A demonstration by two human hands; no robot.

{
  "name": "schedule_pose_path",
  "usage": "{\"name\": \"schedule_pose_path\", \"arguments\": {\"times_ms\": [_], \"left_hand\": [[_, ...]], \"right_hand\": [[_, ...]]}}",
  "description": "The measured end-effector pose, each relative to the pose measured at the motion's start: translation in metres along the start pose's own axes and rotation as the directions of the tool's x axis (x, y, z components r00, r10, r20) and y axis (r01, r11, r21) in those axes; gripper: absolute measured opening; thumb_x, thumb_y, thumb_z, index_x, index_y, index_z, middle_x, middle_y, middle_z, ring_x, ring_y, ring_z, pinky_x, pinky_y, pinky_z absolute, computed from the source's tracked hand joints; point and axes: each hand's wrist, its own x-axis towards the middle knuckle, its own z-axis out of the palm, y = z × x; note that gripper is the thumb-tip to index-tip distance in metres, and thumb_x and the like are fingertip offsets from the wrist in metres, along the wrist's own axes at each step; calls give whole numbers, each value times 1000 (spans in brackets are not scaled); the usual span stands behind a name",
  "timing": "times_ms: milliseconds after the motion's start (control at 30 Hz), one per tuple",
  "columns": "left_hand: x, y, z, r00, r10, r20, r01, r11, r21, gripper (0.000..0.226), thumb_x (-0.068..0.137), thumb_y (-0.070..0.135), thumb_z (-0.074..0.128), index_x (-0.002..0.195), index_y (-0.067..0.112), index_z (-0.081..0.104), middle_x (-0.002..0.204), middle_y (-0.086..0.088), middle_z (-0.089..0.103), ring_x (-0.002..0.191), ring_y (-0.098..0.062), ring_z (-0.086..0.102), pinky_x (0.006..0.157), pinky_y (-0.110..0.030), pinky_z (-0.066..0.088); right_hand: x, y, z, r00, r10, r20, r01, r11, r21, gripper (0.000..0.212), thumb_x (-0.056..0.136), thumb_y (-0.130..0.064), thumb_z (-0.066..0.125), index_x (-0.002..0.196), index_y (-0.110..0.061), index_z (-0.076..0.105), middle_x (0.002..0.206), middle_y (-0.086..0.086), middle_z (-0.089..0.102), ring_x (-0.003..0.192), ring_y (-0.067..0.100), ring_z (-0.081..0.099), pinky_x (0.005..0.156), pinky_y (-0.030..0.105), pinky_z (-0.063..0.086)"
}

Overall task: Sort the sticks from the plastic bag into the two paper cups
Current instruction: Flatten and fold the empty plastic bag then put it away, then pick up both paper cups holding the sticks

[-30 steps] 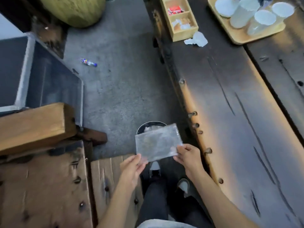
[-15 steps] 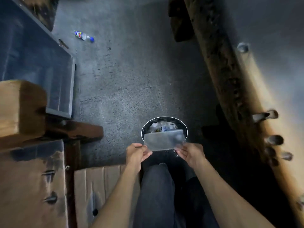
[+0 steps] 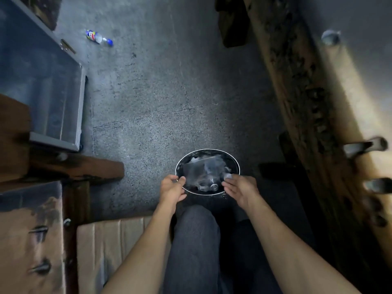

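Note:
The clear plastic bag (image 3: 203,172) shows as a blurred sheet inside the mouth of a round black waste bin (image 3: 234,162) on the floor, on top of other rubbish. My left hand (image 3: 171,188) hovers at the bin's near-left rim, fingers loosely curled right beside the bag's left edge. At the near-right rim is my right hand (image 3: 239,189), fingers stretched toward the bag's right edge. Neither hand visibly grips it. No sticks or paper cups are in view.
The bin stands on grey concrete floor between my dark-trousered knees (image 3: 195,240) and a heavy wooden table edge (image 3: 307,107) on the right. A cardboard sheet (image 3: 110,251), wooden beams (image 3: 84,168) and a grey tray (image 3: 42,98) lie left. A small bottle (image 3: 97,37) lies far off.
My head tipped down from the tabletop to the floor. Both hands lowered the bag over the bin; it now sits down inside the bin's mouth instead of being held up flat.

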Motion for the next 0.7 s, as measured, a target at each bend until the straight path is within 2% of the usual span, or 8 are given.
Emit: {"name": "schedule_pose_path", "arguments": {"times_ms": [100, 167, 200, 300, 400, 467, 533, 700], "left_hand": [[-43, 23, -10, 991, 131, 8, -132, 988, 84, 26, 92, 19, 64, 115, 10, 56, 99, -6, 64, 88, -25, 63, 81, -37, 53], [-81, 44, -20, 962, 273, 24, -272, 942, 196, 35, 90, 20, 66, 123, 10, 56, 111, -6, 64, 104, -26, 63, 91, -30, 46], [-103, 55, -25, 936, 350, 44, -348, 900, 260, 41, 90, 21, 66, 129, 12, 54, 122, -5, 61, 117, -25, 58, 98, -28, 40], [-178, 94, -41, 818, 551, 166, -563, 703, 435, 63, 91, 34, 62, 148, 23, 38, 158, 1, 32, 146, -16, 27, 118, -32, 20], [-252, 130, -50, 648, 702, 294, -712, 421, 562, 72, 92, 51, 54, 154, 38, 19, 166, 10, 3, 152, -11, 1, 118, -36, 9], [-298, 153, -50, 517, 775, 362, -759, 221, 613, 76, 91, 57, 50, 155, 40, 12, 166, 9, -4, 152, -12, -8, 117, -37, 4], [-338, 174, -46, 422, 804, 419, -771, 75, 632, 79, 90, 61, 47, 155, 39, 7, 166, 6, -8, 152, -15, -12, 120, -41, -1], [-425, 205, -19, 245, 788, 565, -782, -185, 596, 84, 87, 67, 40, 156, 38, 2, 166, 0, -12, 152, -22, -16, 121, -49, -5]], "right_hand": [[-54, -17, 0, 996, -91, 13, 92, 989, -114, 10, 94, -8, 53, 99, -9, 62, 102, 13, 68, 90, 25, 68, 73, 32, 52], [-95, -29, 0, 971, -237, 32, 237, 944, -231, 13, 92, -11, 56, 103, -10, 63, 99, 6, 69, 84, 17, 67, 77, 33, 53], [-119, -36, -2, 942, -331, 44, 329, 896, -299, 21, 91, -15, 58, 111, -11, 63, 100, 3, 70, 87, 16, 67, 85, 36, 54], [-197, -61, -13, 829, -548, 114, 536, 717, -446, 41, 93, -22, 58, 133, -17, 55, 126, 2, 66, 115, 16, 62, 105, 33, 45], [-273, -85, -31, 697, -703, 144, 651, 535, -538, 55, 94, -31, 55, 147, -25, 40, 151, -4, 46, 133, 16, 48, 113, 39, 37], [-316, -100, -49, 584, -797, 157, 658, 350, -667, 64, 94, -41, 51, 152, -27, 29, 160, -5, 32, 146, 15, 29, 119, 43, 28], [-352, -113, -65, 502, -853, 146, 606, 226, -763, 71, 92, -49, 46, 155, -29, 19, 164, -6, 19, 152, 16, 10, 122, 45, 18], [-420, -124, -127, 375, -927, 23, 441, 156, -884, 80, 89, -59, 40, 157, -28, 11, 166, -4, 0, 153, 23, -6, 122, 50, 4]]}}
